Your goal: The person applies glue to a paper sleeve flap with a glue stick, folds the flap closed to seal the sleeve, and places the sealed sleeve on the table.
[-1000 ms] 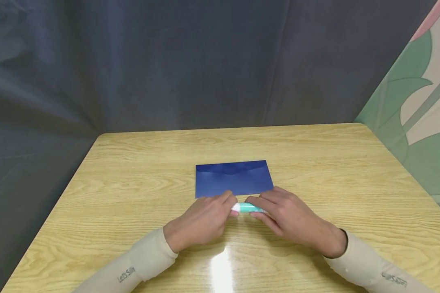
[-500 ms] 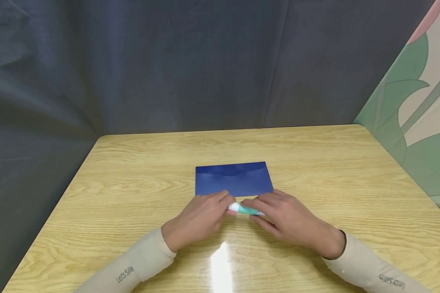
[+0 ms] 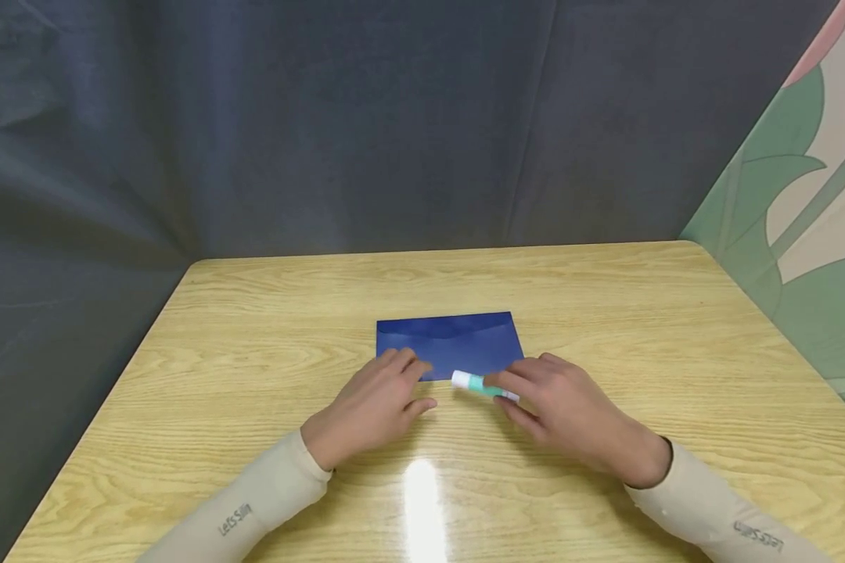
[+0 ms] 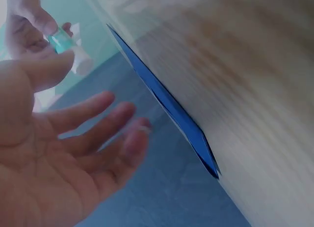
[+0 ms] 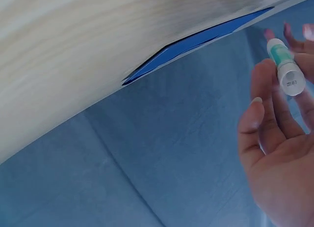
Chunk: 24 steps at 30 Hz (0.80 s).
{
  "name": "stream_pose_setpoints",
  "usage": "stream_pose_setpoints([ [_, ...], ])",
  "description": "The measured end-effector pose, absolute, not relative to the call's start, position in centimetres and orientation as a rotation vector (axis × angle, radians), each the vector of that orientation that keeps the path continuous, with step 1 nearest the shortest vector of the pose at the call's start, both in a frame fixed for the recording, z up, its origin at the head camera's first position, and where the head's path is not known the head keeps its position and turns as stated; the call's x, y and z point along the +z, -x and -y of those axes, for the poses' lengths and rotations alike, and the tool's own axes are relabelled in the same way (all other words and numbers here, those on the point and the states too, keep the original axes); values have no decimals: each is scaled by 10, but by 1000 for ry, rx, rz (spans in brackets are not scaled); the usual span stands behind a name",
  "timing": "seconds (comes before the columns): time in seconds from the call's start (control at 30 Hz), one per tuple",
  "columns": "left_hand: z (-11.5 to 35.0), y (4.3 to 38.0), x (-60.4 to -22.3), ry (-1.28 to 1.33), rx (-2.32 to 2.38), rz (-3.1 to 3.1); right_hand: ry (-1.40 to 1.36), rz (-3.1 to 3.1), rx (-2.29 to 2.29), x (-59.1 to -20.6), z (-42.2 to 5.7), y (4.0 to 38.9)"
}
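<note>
In the head view my right hand (image 3: 559, 407) pinches a glue stick (image 3: 477, 382) with a teal body between thumb and fingers. Its white cap end points left, and the right wrist view shows its printed round base (image 5: 292, 84). My left hand (image 3: 373, 403) is apart from the glue stick, fingers loosely spread and holding nothing. The left wrist view shows that open palm (image 4: 59, 163) below the glue stick (image 4: 63, 42). A dark blue envelope (image 3: 458, 346) lies flat beyond both hands, its flap along the far edge. The left fingers overlap its near left corner in the head view.
The wood-grain table (image 3: 267, 313) extends around the hands. A dark cloth (image 3: 366, 125) hangs behind it and along the left side. At the right stands a panel (image 3: 817, 258) with a green leaf pattern.
The left hand has let go of the white end of the glue stick, opened, and drawn away left. The right hand now holds the stick alone, tilted and slightly farther forward.
</note>
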<state>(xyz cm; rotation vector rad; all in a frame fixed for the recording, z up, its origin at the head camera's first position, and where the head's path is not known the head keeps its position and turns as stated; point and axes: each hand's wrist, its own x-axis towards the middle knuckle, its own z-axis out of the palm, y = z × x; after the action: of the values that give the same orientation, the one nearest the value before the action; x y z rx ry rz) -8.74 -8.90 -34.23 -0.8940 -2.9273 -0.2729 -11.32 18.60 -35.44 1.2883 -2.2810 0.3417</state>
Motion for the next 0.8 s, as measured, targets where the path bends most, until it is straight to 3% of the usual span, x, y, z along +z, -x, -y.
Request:
stream_pose_setpoints([
  [0.53,96,89,-346,919,-59,3154,-870,2494,177,-353,-219,143],
  [0.8,95,89,-346,910,-21,3139,-867,2583,89,-362,-226,145],
])
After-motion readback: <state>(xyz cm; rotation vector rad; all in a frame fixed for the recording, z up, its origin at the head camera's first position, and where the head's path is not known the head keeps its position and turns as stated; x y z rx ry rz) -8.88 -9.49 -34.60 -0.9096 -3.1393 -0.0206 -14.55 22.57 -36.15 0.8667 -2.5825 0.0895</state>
